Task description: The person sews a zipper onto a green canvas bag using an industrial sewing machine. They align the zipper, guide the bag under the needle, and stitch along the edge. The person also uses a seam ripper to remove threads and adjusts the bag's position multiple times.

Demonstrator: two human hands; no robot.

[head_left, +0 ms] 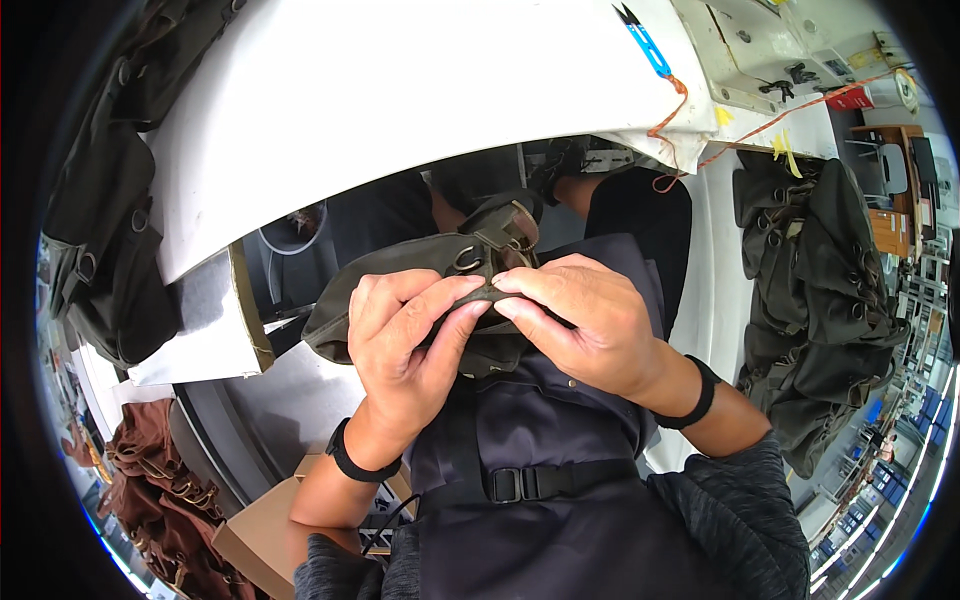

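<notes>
Dark green bag point(385, 265) over the lap, edge work apparently mid-way.
Left to right: green bags point(110, 200) beside the white table point(400, 100), brown pile point(155, 480) lower; left hand point(395, 335) pinched the bag's edge, right hand point(595, 315) pinched just beside; blue snips point(650, 48) lay unheld; green stack point(825, 270) far right. Judged unfinished; couldn't tell how much was left, or which stacks were done.
</notes>
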